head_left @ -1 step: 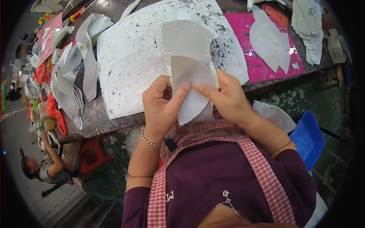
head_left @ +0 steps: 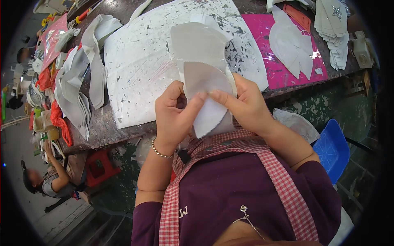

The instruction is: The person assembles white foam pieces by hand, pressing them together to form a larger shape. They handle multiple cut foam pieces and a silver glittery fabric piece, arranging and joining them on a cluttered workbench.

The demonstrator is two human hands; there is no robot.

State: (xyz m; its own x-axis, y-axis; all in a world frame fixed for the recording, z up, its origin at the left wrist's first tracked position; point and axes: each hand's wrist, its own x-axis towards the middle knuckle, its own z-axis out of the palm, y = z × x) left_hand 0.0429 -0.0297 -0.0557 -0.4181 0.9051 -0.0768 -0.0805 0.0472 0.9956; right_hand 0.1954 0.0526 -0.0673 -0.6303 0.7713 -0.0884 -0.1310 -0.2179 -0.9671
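Thing in hand: a pale toothed piece (head_left: 206, 78), lapped over a larger pale piece (head_left: 197, 43). Both were held up in front of the body, over the near edge of the table (head_left: 98, 128). Their far end reached out above the near part of the white sheet (head_left: 137, 78), right of that sheet's near-left corner.

Key relation: the toothed piece lay directly between the hands, its long axis running roughly from the body outward to the far side, its lower point toward the apron (head_left: 205, 144). The straighter side faced the left hand (head_left: 174, 112); the curved zigzag edge bowed toward the right hand (head_left: 249, 104). Neither hand was nearer, as both were in contact. The thumbs came in from opposite sides, across that axis, tips almost meeting about midway along it.

Hand state: left closed in a pinch, thumb flat on top, fingers curled in at the side. Right closed likewise, its thumb reaching in over the toothed edge. Fingers under the layers were hidden, so their exact hold could not be told.

Surroundings: a stack of pale pieces (head_left: 72, 82) lay along the table's left part; other pale pieces (head_left: 289, 43) sat on a magenta sheet (head_left: 260, 35) beyond the white sheet's right edge.
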